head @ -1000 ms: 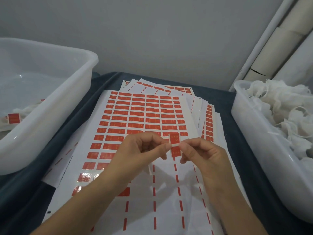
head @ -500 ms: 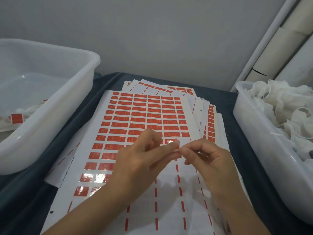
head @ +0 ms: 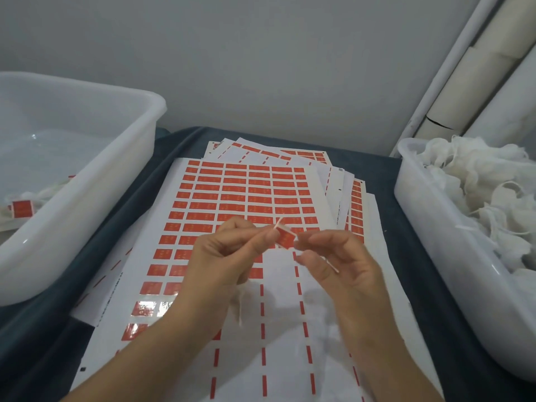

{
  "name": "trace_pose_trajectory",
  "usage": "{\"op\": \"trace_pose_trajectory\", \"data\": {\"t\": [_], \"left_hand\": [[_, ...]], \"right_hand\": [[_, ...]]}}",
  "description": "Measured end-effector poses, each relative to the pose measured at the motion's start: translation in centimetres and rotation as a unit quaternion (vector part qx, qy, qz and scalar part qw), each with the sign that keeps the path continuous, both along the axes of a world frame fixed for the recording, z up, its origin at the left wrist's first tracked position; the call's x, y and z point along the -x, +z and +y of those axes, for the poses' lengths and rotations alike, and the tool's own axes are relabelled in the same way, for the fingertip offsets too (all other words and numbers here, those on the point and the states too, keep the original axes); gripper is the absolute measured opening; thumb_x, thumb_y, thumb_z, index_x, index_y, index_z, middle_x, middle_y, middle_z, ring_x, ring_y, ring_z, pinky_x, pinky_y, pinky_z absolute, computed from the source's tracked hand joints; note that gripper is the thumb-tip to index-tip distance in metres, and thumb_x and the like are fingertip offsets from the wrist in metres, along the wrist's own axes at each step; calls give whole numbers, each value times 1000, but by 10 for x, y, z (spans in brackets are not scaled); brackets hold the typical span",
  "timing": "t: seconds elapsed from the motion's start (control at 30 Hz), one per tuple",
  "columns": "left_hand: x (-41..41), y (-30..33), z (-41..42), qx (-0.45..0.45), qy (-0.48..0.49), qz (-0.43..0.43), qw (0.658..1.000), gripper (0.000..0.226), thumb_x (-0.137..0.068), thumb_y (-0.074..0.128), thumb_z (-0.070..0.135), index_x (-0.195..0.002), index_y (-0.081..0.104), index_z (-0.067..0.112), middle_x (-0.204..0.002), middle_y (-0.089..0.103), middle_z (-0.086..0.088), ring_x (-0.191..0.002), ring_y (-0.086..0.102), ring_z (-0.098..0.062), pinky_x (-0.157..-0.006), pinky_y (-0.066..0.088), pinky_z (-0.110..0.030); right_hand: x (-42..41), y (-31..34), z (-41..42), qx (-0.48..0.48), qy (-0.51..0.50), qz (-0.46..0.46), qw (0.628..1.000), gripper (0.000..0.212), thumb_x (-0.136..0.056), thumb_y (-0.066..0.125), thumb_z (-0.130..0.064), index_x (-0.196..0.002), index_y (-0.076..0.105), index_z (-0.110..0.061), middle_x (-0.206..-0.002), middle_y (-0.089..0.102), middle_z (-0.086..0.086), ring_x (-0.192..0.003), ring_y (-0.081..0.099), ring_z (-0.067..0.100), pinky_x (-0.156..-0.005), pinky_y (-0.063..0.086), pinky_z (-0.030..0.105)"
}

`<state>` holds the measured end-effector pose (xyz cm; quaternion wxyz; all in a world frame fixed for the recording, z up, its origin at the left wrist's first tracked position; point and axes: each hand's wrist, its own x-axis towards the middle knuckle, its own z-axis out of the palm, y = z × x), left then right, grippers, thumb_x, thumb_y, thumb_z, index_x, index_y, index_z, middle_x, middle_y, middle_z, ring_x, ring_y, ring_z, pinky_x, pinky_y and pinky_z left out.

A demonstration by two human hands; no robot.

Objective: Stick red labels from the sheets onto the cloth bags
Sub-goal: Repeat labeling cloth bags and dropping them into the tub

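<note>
Fingers (head: 261, 237) of the left hand (head: 223, 256) and the right hand (head: 345, 265) are both pinched on one red label (head: 285, 238), held up between them over the top sheet (head: 240, 204) of labels. A thin white string pokes out from the label, so there's some cloth under it, but I can't really make out the bag. More sheets are fanned underneath on the dark tabletop (head: 385, 175). Right tub (head: 435, 245) is heaped with white cloth bags (head: 478, 181); left tub (head: 95, 181) has a labelled one (head: 22, 208) lying at the bottom.
</note>
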<state>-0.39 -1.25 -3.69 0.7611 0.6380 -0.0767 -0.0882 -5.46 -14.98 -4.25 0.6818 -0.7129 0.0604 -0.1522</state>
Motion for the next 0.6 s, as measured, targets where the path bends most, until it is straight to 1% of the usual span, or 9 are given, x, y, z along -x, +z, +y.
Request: {"op": "trace_pose_trajectory", "data": {"t": [0.07, 0.13, 0.3, 0.4, 0.47, 0.53, 0.6], "left_hand": [[3, 0, -2, 14, -14, 18, 1000, 30, -45, 68, 47, -66, 77, 27, -58, 55, 8, -46, 45, -3, -40, 36, -13], [5, 0, -3, 19, -29, 17, 999, 29, -45, 68, 45, -65, 77, 26, -58, 55, 8, -45, 45, -2, -40, 36, -12], [6, -1, -3, 23, -47, 8, 999, 26, -47, 69, 44, -64, 77, 27, -58, 54, 9, -47, 47, -1, -40, 37, -13], [6, -2, -4, 29, -51, 6, 998, 26, -47, 69, 44, -65, 77, 26, -58, 54, 8, -47, 47, -1, -41, 37, -13], [6, -3, -4, 32, -53, 5, 998, 27, -47, 69, 43, -66, 77, 26, -57, 54, 8, -47, 47, -1, -41, 37, -12], [7, -3, -4, 34, -56, 3, 998, 27, -47, 69, 43, -66, 77, 25, -57, 54, 8, -47, 47, -2, -42, 36, -11], [7, -4, -4, 36, -57, 4, 998, 27, -47, 69, 43, -65, 77, 25, -56, 54, 8, -47, 47, -2, -42, 36, -11]], "right_hand": [[0, -2, 4, -33, 13, 7, 999, 34, -56, 68, -44, -84, 63, -25, -88, 71, -17, -88, 68, 6, -68, 49, 7], [0, -3, 4, -51, 12, 3, 999, 34, -54, 68, -44, -82, 65, -25, -86, 72, -15, -85, 69, 10, -67, 50, 10], [1, -2, 2, -45, 4, -28, 999, 25, -58, 67, -42, -76, 70, -26, -82, 72, -16, -80, 70, 8, -64, 50, 9], [2, -2, 3, -43, 8, -32, 999, 18, -59, 65, -41, -76, 72, -39, -80, 72, -16, -79, 70, 8, -64, 50, 9], [2, -2, 2, -37, 8, -36, 999, 17, -61, 65, -39, -76, 71, -42, -78, 72, -16, -78, 70, 8, -64, 50, 9], [2, -2, 2, -30, 5, -40, 999, 14, -62, 65, -37, -75, 72, -37, -78, 72, -15, -77, 70, 9, -64, 49, 8], [2, -3, 1, -26, -1, -48, 999, 13, -63, 66, -34, -73, 70, -26, -76, 72, -13, -75, 70, 9, -64, 50, 8]]}}
